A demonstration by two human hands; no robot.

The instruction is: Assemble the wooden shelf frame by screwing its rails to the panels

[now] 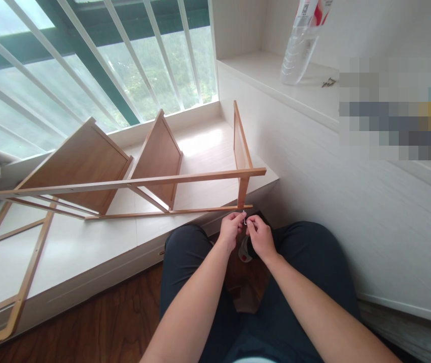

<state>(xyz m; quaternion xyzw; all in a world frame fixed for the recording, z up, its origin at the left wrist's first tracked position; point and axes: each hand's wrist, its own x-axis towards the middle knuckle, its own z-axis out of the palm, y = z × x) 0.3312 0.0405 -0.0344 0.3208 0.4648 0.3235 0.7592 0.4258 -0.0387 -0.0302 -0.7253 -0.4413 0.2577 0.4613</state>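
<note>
Keeping that one bent metal key [245,221] square to its screw is probably the trick, go slow so the wooden rack [200,177] doesn't shift. It's just off the rack's right end, pinched in the fingertips of the left hand [231,230] and right hand [261,236]; can't tell if it's seated. Count: three panels [158,164] on the rack, one ladder-like frame [36,254] by its left end, one bottle [302,48] plus several bunched screws [328,82] beyond its right.

Ledge [202,151]: rack [196,177]; shelf [263,64]: bottle [300,50], probably screws [328,82].
</note>
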